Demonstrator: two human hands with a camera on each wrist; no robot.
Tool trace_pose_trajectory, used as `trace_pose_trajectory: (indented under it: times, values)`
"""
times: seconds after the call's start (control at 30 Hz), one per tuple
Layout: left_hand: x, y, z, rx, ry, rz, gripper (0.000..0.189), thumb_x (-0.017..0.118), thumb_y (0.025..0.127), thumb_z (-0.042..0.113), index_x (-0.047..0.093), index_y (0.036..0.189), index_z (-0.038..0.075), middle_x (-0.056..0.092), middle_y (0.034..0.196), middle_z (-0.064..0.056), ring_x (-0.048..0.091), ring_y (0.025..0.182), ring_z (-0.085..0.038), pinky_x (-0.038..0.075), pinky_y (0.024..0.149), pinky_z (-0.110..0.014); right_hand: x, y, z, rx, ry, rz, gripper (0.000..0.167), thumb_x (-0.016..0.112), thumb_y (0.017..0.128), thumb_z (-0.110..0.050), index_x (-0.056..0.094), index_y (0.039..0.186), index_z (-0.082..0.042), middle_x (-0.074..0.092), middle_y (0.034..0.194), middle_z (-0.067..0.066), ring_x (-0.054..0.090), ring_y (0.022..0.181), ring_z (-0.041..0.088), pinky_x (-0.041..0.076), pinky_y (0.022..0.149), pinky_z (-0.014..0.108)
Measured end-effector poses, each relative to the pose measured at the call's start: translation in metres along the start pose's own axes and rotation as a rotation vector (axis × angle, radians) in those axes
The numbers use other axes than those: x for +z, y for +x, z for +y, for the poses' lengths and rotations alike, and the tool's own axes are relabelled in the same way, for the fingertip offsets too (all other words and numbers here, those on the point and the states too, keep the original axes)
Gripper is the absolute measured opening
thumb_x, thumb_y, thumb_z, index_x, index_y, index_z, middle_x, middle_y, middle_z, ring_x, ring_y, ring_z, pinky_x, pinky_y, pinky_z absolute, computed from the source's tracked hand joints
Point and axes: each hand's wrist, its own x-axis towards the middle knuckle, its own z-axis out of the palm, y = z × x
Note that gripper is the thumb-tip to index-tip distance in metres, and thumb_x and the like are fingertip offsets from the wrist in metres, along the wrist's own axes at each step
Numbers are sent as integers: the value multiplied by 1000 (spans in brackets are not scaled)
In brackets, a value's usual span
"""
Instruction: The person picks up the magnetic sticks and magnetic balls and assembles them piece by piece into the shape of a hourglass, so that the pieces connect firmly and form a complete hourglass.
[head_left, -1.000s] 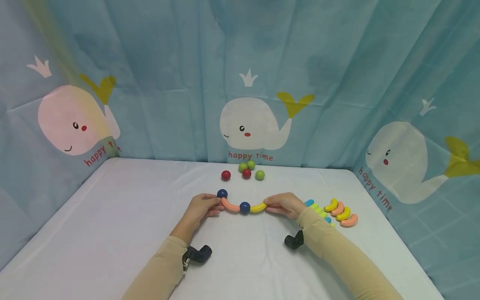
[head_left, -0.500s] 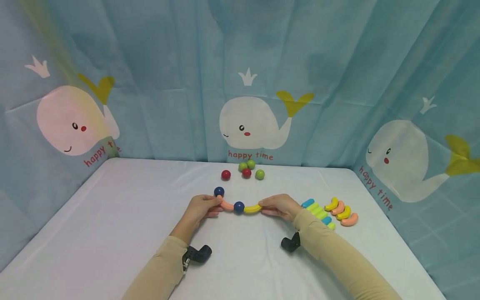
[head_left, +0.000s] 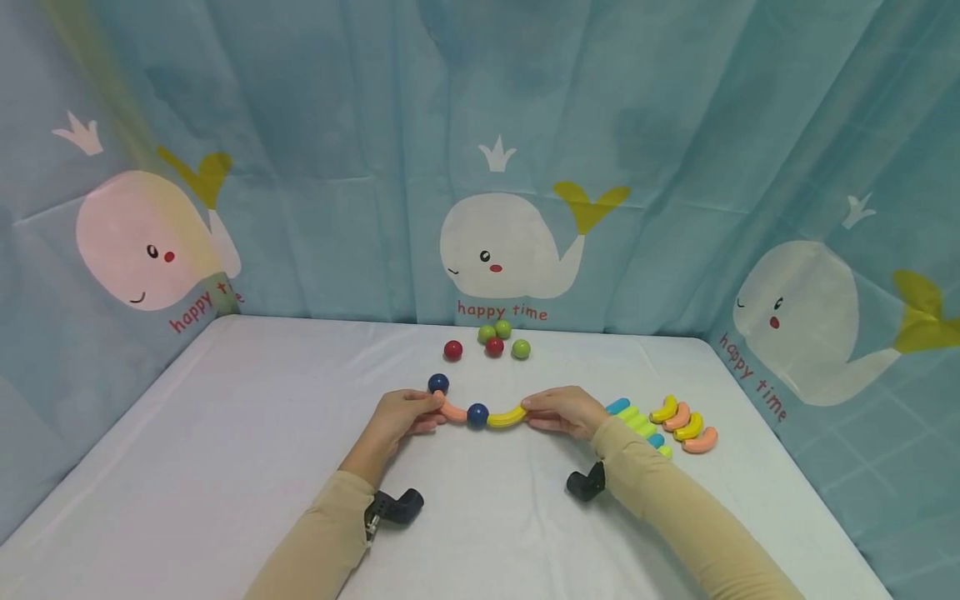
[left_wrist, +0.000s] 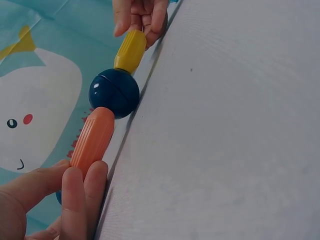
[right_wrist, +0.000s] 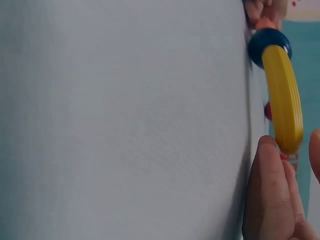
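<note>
My left hand (head_left: 405, 412) pinches the outer end of an orange curved rod (left_wrist: 94, 136) between thumb and fingers. One dark blue ball (head_left: 438, 383) sits at that end, mostly hidden in the left wrist view. A second dark blue ball (left_wrist: 114, 93) joins the orange rod to a yellow curved rod (right_wrist: 283, 97), making a sagging chain. At the yellow rod's free end is my right hand (head_left: 566, 410). Its fairly straight fingers (right_wrist: 272, 195) touch or nearly touch that end, while the right wrist view shows a gap between thumb and rod.
Red balls (head_left: 453, 350) and green balls (head_left: 521, 349) lie at the back of the white table (head_left: 225, 467). Right of my right hand are blue and lime straight rods (head_left: 637, 422), partly behind the sleeve, and yellow and orange curved rods (head_left: 687, 426). A whale-print curtain (head_left: 337, 250) surrounds the table.
Between the first two frames the chain and my right hand moved slightly left. Since then the right hand has shifted a little right, while the left hand has hardly moved.
</note>
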Motion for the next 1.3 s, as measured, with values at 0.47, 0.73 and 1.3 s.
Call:
trace_pose_trajectory:
  times: [0.47, 0.73, 1.3]
  values:
    - [2, 0, 0, 10, 9, -8, 42, 71, 92, 18, 60, 126, -3, 74, 104, -15, 73, 74, -8, 59, 69, -19, -18, 34, -32, -129, -119, 213, 53, 74, 89, -30, 60, 134, -4, 62, 138, 13, 63, 123, 23, 46, 111, 37]
    - [0, -1, 0, 16, -2, -14, 37, 71, 92, 16, 61, 122, -4, 75, 92, -11, 72, 70, -7, 58, 64, -17, -21, 59, -40, -166, -85, 211, 55, 74, 90, -22, 55, 137, -1, 57, 142, 16, 61, 126, 26, 49, 107, 34]
    - [3, -4, -2, 26, 1, 4, 37, 72, 91, 16, 62, 119, -6, 74, 90, -12, 72, 70, -9, 59, 65, -19, -2, 71, -48, -212, -179, 174, 51, 74, 89, -17, 58, 135, 0, 56, 142, 18, 62, 124, 30, 52, 104, 33]
